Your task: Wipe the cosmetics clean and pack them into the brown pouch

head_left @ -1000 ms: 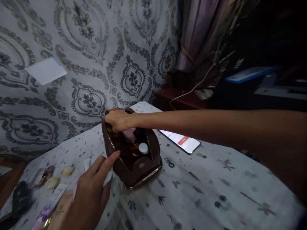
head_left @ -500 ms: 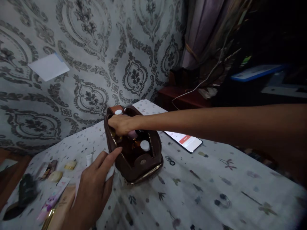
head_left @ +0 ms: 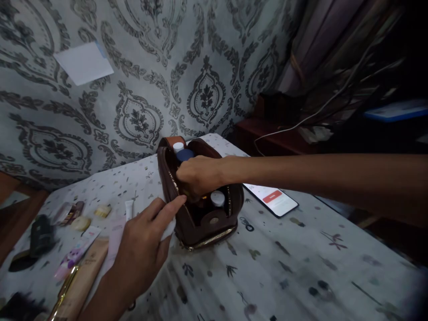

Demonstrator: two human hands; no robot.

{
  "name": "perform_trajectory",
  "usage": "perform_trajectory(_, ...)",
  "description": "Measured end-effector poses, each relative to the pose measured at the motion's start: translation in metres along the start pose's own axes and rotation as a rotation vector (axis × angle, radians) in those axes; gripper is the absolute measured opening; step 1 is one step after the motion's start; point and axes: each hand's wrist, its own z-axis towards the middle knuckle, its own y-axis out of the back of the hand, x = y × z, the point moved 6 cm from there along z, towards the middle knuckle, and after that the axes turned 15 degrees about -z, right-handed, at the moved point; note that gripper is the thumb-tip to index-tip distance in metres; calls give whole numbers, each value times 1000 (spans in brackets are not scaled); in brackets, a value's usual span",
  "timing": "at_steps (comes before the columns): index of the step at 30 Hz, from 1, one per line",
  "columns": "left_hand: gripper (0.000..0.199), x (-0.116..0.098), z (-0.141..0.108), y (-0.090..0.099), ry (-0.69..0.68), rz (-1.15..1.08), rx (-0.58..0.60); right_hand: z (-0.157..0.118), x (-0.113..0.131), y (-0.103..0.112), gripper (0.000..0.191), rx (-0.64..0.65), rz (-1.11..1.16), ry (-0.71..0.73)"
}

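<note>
Dark brown and leathery, the bag [head_left: 217, 236] stands unzipped near the middle of the table, its mouth facing up and its gold-toned zip running round the edge. Inside, a white cap [head_left: 218, 199] shows near the front, and at the back a smaller white lid [head_left: 178, 146] sits beside a dark blue lid [head_left: 185, 154]. The right hand [head_left: 197, 176] reaches into the bag with its fingers bent down; they are hidden, so whether they grip anything cannot be told. The left hand [head_left: 147, 240] is at the bag's left side, index finger extended to the rim; a white item [head_left: 169, 228] shows between finger and thumb, though whether it is held is unclear. Left of that hand lie a small white tube [head_left: 129, 209], a beige tube [head_left: 88, 269], a purple-patterned tube [head_left: 76, 254] and two pale yellow round pieces, with a blurred black object [head_left: 42, 234] farther out. Right of the bag, a phone [head_left: 281, 203] lies screen up on the printed white tablecloth [head_left: 267, 276]. Behind rises a grey damask-patterned wall [head_left: 140, 102] bearing a white sheet [head_left: 85, 63].
</note>
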Motion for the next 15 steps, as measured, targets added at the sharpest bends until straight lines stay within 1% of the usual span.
perform_trajectory(5, 63, 0, 0, 1, 9, 6, -2, -8, 5, 0, 36, 32, -71, 43)
perform_trajectory(12, 62, -3, 0, 1, -6, 24, -10, -15, 4, -4, 35, 76, -115, 42)
perform_trajectory(15, 60, -3, 1, 1, -10, 31, -10, -17, 4, -5, 38, 76, -126, 30)
